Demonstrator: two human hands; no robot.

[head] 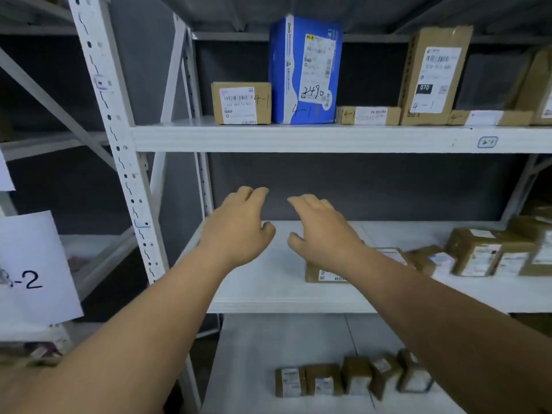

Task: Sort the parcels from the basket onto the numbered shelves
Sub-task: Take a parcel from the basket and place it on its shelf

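Upper shelf (298,138), tagged 4-1: small brown box (241,103), upright blue box (304,71) marked 2490, flat brown box (368,115), tall brown box (433,76); each marked 4-1. Middle shelf (268,288): flat parcel (324,274) at front, brown parcels (484,252) at right. Bottom shelf (268,354): row of small parcels (352,377).

A white perforated steel post (119,150) runs from the top left down towards the bottom centre, dotted with keyhole slots. Behind it, a thinner grey diagonal brace (59,109) crosses the dim space on the left. A white paper sheet (35,264) hangs at the left edge, handwritten "-2"; its first character is cut off. Above it, the corner of a second paper sheet (4,174) shows. A dark grey back panel (373,186) fills the background.
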